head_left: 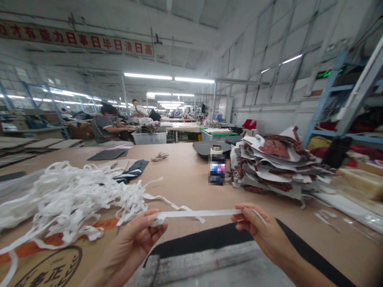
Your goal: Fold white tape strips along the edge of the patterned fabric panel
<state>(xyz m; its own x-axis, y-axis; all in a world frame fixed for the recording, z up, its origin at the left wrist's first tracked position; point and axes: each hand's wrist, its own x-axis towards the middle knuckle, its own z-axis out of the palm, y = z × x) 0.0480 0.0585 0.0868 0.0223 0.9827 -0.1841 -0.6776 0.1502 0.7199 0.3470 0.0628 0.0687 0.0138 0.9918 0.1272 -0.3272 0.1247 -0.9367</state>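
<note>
A narrow white fabric strip (200,213) is stretched level between my two hands above the table. My left hand (139,235) pinches its left end, where the strip looks bunched or folded. Thumb and fingers of my right hand (254,225) pinch the other end, and a short tail loops over that hand. Below my hands lies a black sheet (203,239) with a greyish-white worn board or slab (209,265) at its near side. Left of my left hand spreads a large tangled heap of white strips (74,195).
Printed cardboard (54,263) lies at the near left. A bottle (217,165) stands mid-table beside a tall stack of white and dark red pieces (269,163). Dark flat pieces (107,154) lie farther back. Across the table a person (104,125) sits near a grey bin (149,138).
</note>
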